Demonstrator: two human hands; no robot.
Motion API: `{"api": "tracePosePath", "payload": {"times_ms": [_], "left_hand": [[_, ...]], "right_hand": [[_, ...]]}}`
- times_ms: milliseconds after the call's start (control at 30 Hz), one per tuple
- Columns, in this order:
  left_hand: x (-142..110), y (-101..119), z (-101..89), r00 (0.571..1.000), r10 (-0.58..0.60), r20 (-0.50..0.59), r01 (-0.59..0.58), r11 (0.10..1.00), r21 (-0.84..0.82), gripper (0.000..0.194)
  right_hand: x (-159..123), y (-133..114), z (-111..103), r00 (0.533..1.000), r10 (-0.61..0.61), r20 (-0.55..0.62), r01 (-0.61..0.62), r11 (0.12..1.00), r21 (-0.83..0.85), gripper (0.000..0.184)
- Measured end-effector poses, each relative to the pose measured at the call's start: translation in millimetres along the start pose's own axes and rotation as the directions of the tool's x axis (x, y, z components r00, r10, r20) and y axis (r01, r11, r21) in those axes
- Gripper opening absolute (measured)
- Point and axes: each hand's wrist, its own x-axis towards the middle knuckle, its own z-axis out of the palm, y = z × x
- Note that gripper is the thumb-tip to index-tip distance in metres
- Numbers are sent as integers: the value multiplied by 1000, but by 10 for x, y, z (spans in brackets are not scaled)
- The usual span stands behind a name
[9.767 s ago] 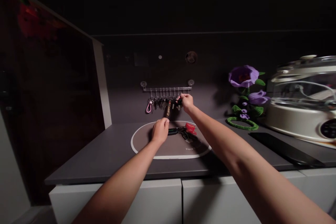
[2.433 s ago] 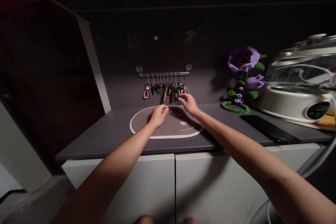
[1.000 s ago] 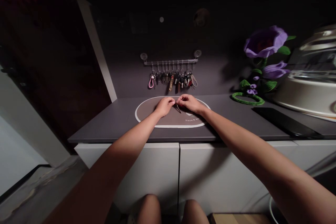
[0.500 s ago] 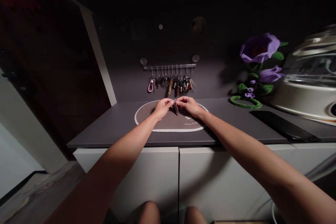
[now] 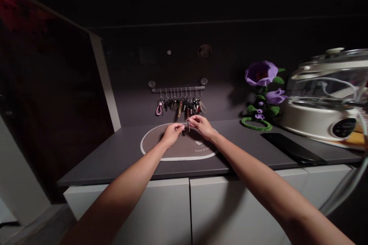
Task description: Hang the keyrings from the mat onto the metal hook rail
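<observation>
Over the mat, my right hand (image 5: 202,126) pinches a key ring with a key (image 5: 189,126) hanging down from it. To its left, my left hand (image 5: 171,134) has thumb and fingers pressed together. A small dark shape shows under those fingertips, too small to name. A gap separates the two hands. Behind them on the wall, a clear hook rail (image 5: 179,89) carries several bunches of keys (image 5: 174,104), among them a pink loop (image 5: 159,108) and a gold-brown tag (image 5: 180,109). Beneath both hands lies the oval brown mat (image 5: 155,149) with a white border.
Purple artificial flowers (image 5: 261,73) with a green ring base stand on the dark counter (image 5: 94,160) at right. Beside them is a cream appliance with a clear cover (image 5: 316,116). A flat black object (image 5: 290,147) lies in front. White cabinet doors (image 5: 161,206) are below.
The hands, together before, have drawn apart. My right hand has lifted the ring and key slightly away from my left fingers. The camera view has tilted upward and turned a little right.
</observation>
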Motion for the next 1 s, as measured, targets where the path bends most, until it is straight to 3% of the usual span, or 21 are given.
{"api": "tracePosePath", "payload": {"times_ms": [267,467,667,1000], "left_hand": [[12,-77,12,999,32,-21,-30,994,103,25],[25,-119,8,999,36,-15,-34,990,134,24],[38,-141,12,1000,15,-10,-14,988,153,25],[29,-120,13,1000,-10,-12,11,988,157,22]], "right_hand": [[46,-215,-128,988,-56,-140,57,998,0,38],[410,-412,-377,952,-126,-280,118,992,-47,36],[731,-532,-532,898,-56,-437,43,998,-39,23],[1072,-450,-566,876,-53,-479,21,997,-73,10]]}}
